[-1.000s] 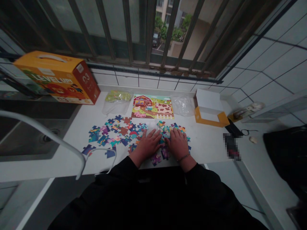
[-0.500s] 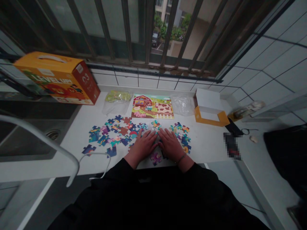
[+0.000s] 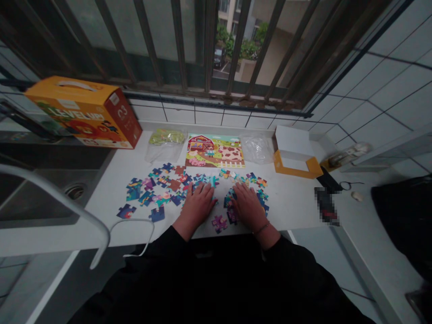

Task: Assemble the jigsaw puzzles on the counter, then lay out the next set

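Colourful jigsaw pieces (image 3: 174, 185) lie spread over the white counter in front of me. My left hand (image 3: 200, 202) rests palm down on some of them, fingers stretched out and apart. To its right, my right hand (image 3: 248, 204) also lies flat over pieces, fingers extended. A purple jigsaw piece (image 3: 219, 223) sits between my wrists near the counter's front edge. Beyond the hands is a farm picture (image 3: 216, 150) with a barn and a cow. Pieces under both palms are hidden.
An orange box (image 3: 84, 112) stands at the back left by the sink (image 3: 43, 198). Plastic bags (image 3: 258, 148) lie beside the picture. A small open yellow-and-white box (image 3: 297, 164) is on the right. A white curved tube (image 3: 67, 193) crosses the left foreground.
My hands first came together in the middle over the pieces, then moved apart. The left hand is now further left and the right hand further right, uncovering pieces between them.
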`<state>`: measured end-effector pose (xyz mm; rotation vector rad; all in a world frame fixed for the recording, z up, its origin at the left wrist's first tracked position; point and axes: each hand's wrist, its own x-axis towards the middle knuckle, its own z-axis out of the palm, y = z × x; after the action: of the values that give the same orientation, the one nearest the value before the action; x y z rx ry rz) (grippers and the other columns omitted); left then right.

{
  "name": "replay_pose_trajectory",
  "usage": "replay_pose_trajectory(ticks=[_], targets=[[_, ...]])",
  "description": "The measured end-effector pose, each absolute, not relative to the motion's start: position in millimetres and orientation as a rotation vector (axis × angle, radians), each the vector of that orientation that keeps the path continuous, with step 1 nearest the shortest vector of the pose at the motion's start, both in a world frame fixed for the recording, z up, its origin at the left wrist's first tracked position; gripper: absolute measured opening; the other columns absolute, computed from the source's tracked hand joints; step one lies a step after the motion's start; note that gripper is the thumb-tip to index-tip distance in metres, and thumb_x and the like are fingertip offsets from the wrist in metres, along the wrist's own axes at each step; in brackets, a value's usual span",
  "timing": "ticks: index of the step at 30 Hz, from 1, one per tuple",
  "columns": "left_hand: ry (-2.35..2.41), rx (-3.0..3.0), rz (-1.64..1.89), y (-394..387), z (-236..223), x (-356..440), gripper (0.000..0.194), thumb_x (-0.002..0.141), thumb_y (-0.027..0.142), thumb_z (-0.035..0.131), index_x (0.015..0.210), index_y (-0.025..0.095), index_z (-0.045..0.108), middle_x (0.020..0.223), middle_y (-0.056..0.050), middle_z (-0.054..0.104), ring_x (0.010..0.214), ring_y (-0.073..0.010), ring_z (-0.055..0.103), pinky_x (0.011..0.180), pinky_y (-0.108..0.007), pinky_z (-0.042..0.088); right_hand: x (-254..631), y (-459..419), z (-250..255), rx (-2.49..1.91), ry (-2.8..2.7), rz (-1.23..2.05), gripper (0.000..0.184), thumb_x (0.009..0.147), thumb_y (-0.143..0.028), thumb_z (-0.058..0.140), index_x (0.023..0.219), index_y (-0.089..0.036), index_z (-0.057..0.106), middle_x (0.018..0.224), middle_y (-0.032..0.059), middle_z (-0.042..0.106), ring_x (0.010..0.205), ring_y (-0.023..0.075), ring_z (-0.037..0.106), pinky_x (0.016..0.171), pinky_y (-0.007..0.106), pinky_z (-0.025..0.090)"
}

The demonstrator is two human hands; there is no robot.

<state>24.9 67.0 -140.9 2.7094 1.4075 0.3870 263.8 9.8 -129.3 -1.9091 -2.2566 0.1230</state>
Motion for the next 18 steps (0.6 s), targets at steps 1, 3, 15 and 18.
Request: replay_pose_trajectory(ticks=[1,3,15,18], targets=[[1.428,2.702,0.393,65.8,-141.2,25.4,0.045,0.112,0.04,0.053,0.152,0.023,0.065,0.162,-0.015,0.061,0.152,-0.0405,0.053,0.131,-0.077,0.025,263.4,-0.2,-129.5,-1.859,-2.287,0.125,0.053,0.115,-0.035,0.043,0.162,-0.013,0.055,0.174,0.0164,0.047,0.164,0.0347,0.038,0.133,0.062,0.031],[1.383,2.714,0.41,60.7,-142.2,28.5,0.045,0.112,0.036,0.052,0.154,0.022,0.063,0.165,-0.015,0.058,0.154,-0.0401,0.051,0.132,-0.076,0.025,261.4,-20.2,-132.8,-1.783,-2.34,0.128,0.052,0.113,-0.033,0.045,0.161,-0.016,0.057,0.173,0.0155,0.049,0.164,0.034,0.04,0.133,0.061,0.031],[0.916,2.792,0.42,30.4,-156.9,40.5,0.044,0.112,0.034,0.054,0.155,0.027,0.063,0.162,-0.01,0.062,0.151,-0.0323,0.056,0.133,-0.067,0.032,268.6,-26.3,-148.0,-1.816,-2.322,0.189,0.071,0.112,-0.04,0.051,0.174,-0.011,0.032,0.175,0.0178,0.046,0.166,0.0365,0.035,0.134,0.066,0.026],[1.087,2.764,0.416,35.3,-151.3,33.9,0.044,0.111,0.033,0.056,0.153,0.027,0.066,0.161,-0.011,0.063,0.15,-0.0356,0.057,0.131,-0.071,0.032,268.5,-21.3,-145.0,-1.862,-2.276,0.153,0.069,0.112,-0.043,0.05,0.174,-0.014,0.036,0.174,0.0169,0.047,0.166,0.0356,0.036,0.135,0.065,0.025]])
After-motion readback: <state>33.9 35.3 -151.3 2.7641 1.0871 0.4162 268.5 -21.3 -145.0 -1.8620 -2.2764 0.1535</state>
